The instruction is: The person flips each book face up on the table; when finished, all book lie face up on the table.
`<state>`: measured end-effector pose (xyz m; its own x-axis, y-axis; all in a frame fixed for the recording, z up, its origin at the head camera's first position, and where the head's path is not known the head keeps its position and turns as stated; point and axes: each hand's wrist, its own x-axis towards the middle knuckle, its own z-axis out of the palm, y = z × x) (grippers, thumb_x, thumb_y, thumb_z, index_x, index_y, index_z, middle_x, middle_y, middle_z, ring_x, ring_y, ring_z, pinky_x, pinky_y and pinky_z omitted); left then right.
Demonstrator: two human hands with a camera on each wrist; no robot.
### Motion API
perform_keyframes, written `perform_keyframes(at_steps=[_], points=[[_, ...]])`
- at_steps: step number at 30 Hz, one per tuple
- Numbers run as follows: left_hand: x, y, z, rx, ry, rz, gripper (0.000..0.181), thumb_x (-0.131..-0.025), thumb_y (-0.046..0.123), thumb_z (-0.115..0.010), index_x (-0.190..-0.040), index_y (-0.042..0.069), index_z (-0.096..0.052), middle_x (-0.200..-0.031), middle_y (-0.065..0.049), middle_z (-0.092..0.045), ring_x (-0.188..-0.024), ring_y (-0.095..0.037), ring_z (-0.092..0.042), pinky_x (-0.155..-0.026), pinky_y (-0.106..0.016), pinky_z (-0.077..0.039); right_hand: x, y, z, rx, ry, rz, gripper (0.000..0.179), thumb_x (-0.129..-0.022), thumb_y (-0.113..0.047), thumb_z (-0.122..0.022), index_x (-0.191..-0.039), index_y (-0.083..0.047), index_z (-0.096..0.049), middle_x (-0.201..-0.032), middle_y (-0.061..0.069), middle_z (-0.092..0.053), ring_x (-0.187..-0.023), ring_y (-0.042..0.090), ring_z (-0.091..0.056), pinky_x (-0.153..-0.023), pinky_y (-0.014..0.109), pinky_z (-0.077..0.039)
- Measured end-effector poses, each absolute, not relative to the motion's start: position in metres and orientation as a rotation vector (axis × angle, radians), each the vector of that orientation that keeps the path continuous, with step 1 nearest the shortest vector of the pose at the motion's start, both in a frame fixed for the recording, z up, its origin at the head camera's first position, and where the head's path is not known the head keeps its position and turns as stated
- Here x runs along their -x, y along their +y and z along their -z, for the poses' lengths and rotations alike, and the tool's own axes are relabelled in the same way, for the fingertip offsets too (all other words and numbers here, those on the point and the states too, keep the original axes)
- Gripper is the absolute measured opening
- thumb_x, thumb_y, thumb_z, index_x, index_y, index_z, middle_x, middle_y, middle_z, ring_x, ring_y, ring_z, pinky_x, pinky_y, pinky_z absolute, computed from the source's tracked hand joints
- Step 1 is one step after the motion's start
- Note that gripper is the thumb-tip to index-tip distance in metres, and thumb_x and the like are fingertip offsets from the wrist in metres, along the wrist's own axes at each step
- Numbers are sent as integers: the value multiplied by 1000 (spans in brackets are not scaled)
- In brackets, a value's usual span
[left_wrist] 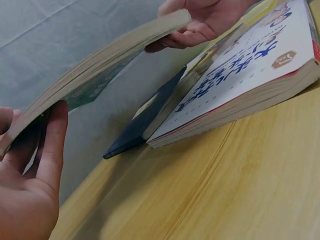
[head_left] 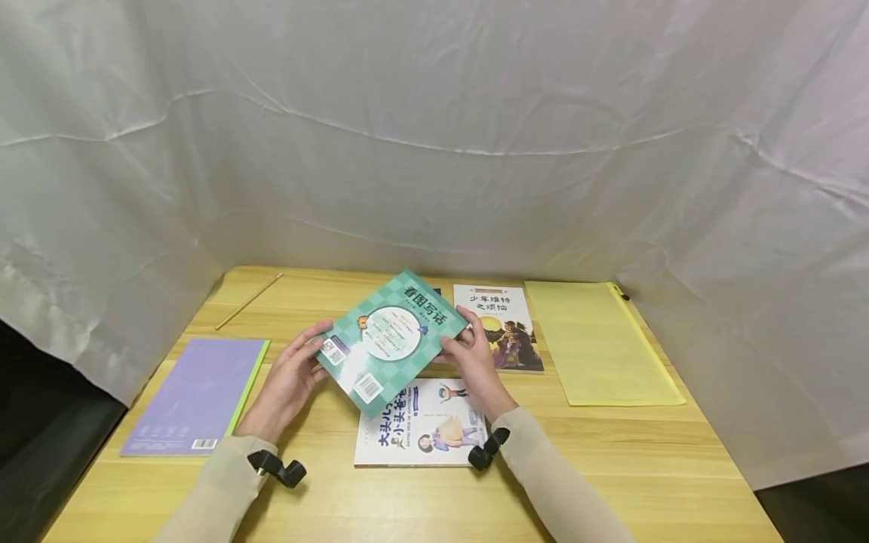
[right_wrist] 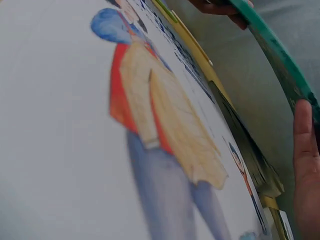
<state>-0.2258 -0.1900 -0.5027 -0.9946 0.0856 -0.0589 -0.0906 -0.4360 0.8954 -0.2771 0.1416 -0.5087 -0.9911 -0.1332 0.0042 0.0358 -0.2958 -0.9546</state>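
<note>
A green checkered paperback book [head_left: 391, 341] is held up at a tilt above the table, with a barcode and a white circle of text on the face that shows. My left hand [head_left: 294, 375] grips its left corner, fingers beneath and thumb at the edge. On the opposite side my right hand [head_left: 473, 360] pinches the right corner. Under it lies a white book [head_left: 434, 434] with cartoon figures, partly covered in the head view. The left wrist view shows the held book's page edges [left_wrist: 100, 62] and a dark-covered book [left_wrist: 145, 120] beside the white one.
A purple notebook [head_left: 193, 396] with a green edge lies at the left, and a thin wooden stick [head_left: 249, 301] is behind it. To the right are another white book [head_left: 498, 328] and a yellow zip pouch [head_left: 604, 347]. Grey cloth [head_left: 434, 151] hangs around the table.
</note>
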Motion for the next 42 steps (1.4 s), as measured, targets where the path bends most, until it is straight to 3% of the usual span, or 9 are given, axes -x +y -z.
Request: perform_keyframes(at_steps=[8,12,16,21,24,29,36,42], points=[[225,-192,502,-37,1519,-2625,40,-116,12,-47,-155,18,-57,-137,5,-69,-119,-13,-69,-101,-26,-64,279,155,512,52,1775,2506,49,-113,-10,-54,-160,-4,-42,-123,8,-69,-85,16,-75,-81,30,-70],[226,-190,502,-50,1492,-2657,41,-116,12,-51,-157,17,-54,-137,6,-71,-117,-12,-72,-98,-27,-65,279,160,513,28,1782,2516,45,-114,-14,-55,-158,-6,-48,-118,4,-72,-86,16,-75,-80,30,-69],[227,-187,502,-35,1489,-2675,46,-116,14,-52,-161,16,-49,-140,9,-70,-118,-11,-72,-96,-25,-66,276,162,512,57,1732,2529,46,-115,-16,-52,-161,-12,-49,-125,5,-73,-91,16,-76,-89,34,-69],[229,-184,500,-3,1435,-2724,46,-116,15,-53,-162,18,-51,-140,7,-69,-112,-9,-71,-90,-22,-66,273,165,511,188,1618,2588,53,-116,-13,-47,-169,-15,-40,-138,7,-72,-100,17,-77,-102,36,-66],[231,-181,499,13,1393,-2756,42,-116,15,-53,-158,19,-56,-137,5,-70,-107,-10,-71,-87,-21,-67,273,166,510,282,1665,2617,55,-116,-15,-49,-170,-14,-38,-138,7,-72,-101,17,-77,-101,36,-66],[232,-178,498,41,1270,-2791,40,-115,16,-53,-155,19,-58,-134,2,-71,-102,-11,-73,-85,-21,-67,272,167,510,267,1772,2654,55,-113,-23,-61,-166,-17,-47,-137,7,-71,-102,16,-76,-99,33,-67],[231,-175,499,75,1187,-2807,39,-116,18,-53,-155,20,-58,-137,2,-70,-102,-12,-75,-85,-20,-67,271,170,511,230,1776,2641,54,-114,-28,-58,-166,-24,-47,-156,7,-59,-113,13,-71,-112,49,-59],[232,-175,497,33,1160,-2824,43,-117,21,-52,-160,21,-53,-142,3,-68,-105,-11,-75,-87,-20,-66,272,171,506,264,1680,2679,56,-114,-24,-58,-168,-20,-43,-169,10,-46,-124,10,-68,-107,32,-61]])
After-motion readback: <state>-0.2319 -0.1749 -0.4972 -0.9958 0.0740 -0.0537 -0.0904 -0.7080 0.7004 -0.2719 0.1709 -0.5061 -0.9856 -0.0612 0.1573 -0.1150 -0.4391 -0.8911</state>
